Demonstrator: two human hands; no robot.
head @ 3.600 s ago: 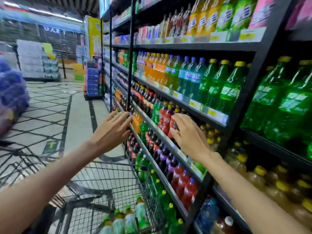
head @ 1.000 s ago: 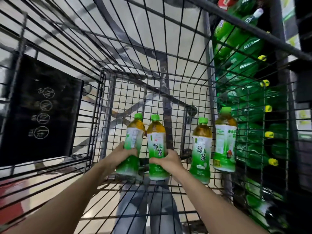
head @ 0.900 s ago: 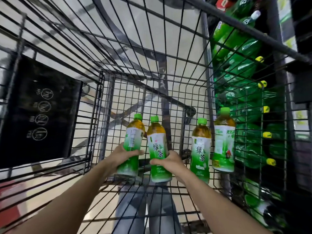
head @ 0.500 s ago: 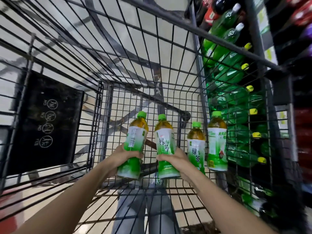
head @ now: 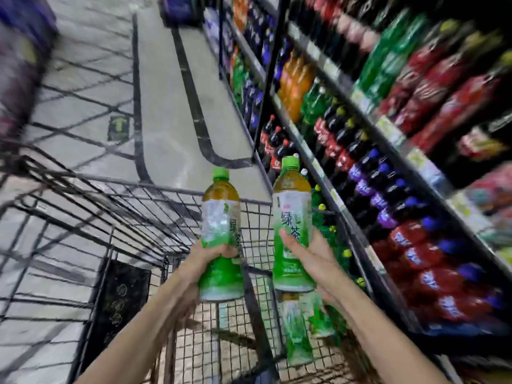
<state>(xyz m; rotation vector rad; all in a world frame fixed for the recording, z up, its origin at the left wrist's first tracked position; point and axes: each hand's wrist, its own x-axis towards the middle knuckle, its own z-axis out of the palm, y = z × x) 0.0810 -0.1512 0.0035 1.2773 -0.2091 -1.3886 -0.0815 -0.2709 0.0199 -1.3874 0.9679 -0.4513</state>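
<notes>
I hold two green tea bottles upright above a wire shopping cart (head: 155, 189). My left hand (head: 205, 259) grips the lower half of the left bottle (head: 220, 217), which has a green cap and a white-green label. My right hand (head: 310, 253) grips the right bottle (head: 292, 212) around its label from the right side. Both bottles are lifted above the cart's rim. At least one more green tea bottle (head: 295, 331) stays standing in the cart below my right hand. The picture is blurred by motion.
A tall black shelf rack (head: 340, 184) of soft-drink bottles runs along the right, close to the cart. Cola bottles (head: 274, 145) stand low beside it. The tiled aisle floor (head: 166, 92) stretches ahead. A black panel (head: 122, 297) hangs inside the cart.
Both hands have lifted their green tea bottles up out of the cart's child-seat section. The camera has swung up from the cart's inside toward the aisle and shelves.
</notes>
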